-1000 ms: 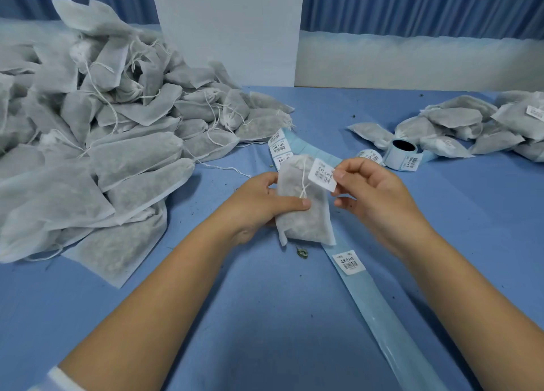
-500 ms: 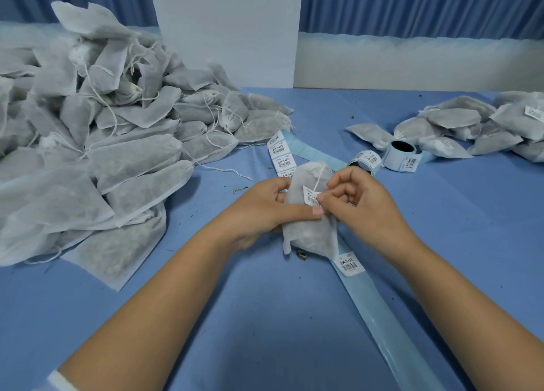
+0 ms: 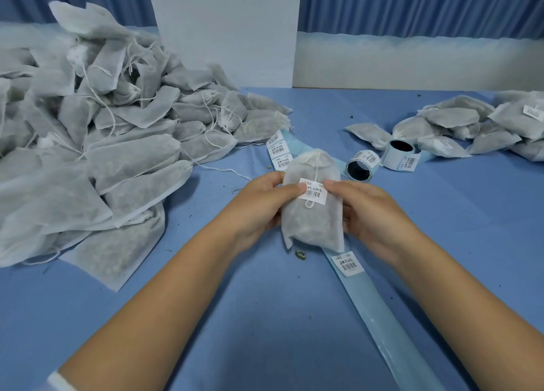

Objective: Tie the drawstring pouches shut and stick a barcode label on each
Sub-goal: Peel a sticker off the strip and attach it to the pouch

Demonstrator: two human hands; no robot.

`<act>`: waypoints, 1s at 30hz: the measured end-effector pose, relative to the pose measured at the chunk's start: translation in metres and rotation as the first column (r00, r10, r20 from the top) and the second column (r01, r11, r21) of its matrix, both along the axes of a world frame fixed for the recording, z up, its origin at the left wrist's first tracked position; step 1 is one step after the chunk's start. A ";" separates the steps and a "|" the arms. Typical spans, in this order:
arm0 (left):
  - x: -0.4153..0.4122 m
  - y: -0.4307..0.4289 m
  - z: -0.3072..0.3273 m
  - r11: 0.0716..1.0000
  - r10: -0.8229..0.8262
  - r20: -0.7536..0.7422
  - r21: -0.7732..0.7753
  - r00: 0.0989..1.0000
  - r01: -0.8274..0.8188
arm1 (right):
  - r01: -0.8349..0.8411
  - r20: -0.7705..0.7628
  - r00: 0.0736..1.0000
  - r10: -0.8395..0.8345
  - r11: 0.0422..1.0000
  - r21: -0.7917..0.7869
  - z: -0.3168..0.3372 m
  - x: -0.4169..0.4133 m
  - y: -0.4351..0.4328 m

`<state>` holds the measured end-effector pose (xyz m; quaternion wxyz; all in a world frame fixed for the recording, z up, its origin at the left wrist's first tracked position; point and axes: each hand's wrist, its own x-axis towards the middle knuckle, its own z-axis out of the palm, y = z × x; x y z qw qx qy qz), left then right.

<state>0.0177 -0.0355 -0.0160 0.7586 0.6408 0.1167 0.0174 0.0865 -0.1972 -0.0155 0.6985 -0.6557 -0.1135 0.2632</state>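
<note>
White pouch (image 3: 312, 228) between left hand (image 3: 259, 205) and right hand (image 3: 374, 214) — fingers (image 3: 273, 179) clamped round it; thumbs on label (image 3: 313, 195).

My left forearm (image 3: 164, 296) and right forearm (image 3: 459, 296) come in from the near edge bare along all the length I can see, smooth and rounded. The left hand (image 3: 262, 202) and the right hand (image 3: 371, 211) are uncovered too, with fairly short fingers and thumbnails trimmed close. The one bit of clothing on my feed is a white sleeve (image 3: 57, 382) edge at the near-left corner, soft and blurred. The right arm leaves view before any cloth shows.
</note>
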 end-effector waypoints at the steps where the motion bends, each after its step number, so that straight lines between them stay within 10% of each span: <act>1: 0.000 0.001 0.000 1.000 -0.006 -0.011 0.010 1.000 0.006 | -0.012 -0.018 1.000 0.013 1.000 0.017 0.001 0.000 -0.001; 17: 0.002 -0.003 -0.007 0.975 0.185 -0.015 0.131 0.983 -0.182 | 0.004 0.193 0.981 0.006 0.999 -0.052 -0.002 -0.006 0.005; 24: 0.009 0.010 -0.012 0.902 0.399 -0.004 0.182 0.917 -0.391 | -0.238 0.333 0.903 0.270 0.962 -0.136 -0.004 -0.010 0.004; 30: 0.014 0.017 -0.011 0.887 0.462 -0.041 0.050 0.886 -0.460 | 0.149 0.372 0.905 -0.206 0.973 0.174 -0.001 -0.002 0.003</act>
